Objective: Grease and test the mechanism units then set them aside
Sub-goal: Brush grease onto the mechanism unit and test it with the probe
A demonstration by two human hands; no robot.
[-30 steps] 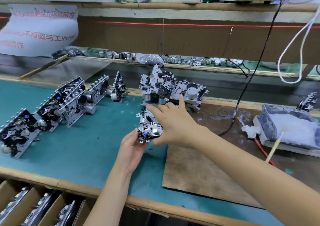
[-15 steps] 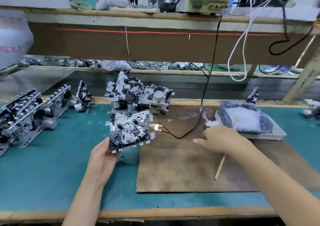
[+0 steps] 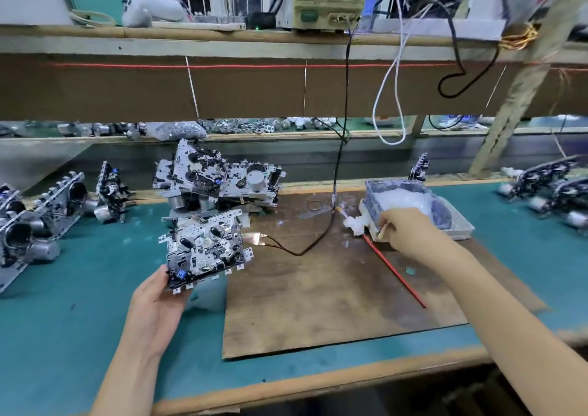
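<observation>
My left hand [image 3: 156,307] grips a unit [image 3: 205,250] by its near-left corner, tilted up over the board's [image 3: 334,313] left edge. A stack [image 3: 216,180] of units sits just behind it. My right hand [image 3: 410,234] pinches a stick [image 3: 383,230] at the grease tray's [image 3: 458,221] near rim. Between my hands the board carries only a cable [image 3: 305,250] and a red rod [image 3: 394,272]. A green mat [image 3: 79,304] lies beneath, and a shelf [image 3: 222,36] runs overhead.

My teal-matted bench [image 3: 79,320], brown board [image 3: 318,307] lying before me, grease tray [image 3: 459,224] at its far right corner, stacked mechanism units [image 3: 222,180] at its far left.
</observation>
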